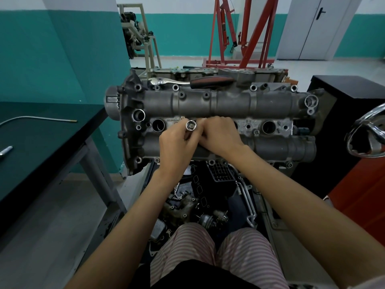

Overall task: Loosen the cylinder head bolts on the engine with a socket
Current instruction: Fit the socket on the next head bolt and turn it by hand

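Cylinder head bolts cannot be picked out on the engine (218,105), which lies across the stand in front of the person, so loosening looks not yet begun. The socket (191,125) is off the ratchet (187,81), which rests on the far edge of the engine. The left hand (177,149) pinches the socket with its open end up over the middle valley, while the right hand (220,135) curls close against it; whether it grips anything is hidden.
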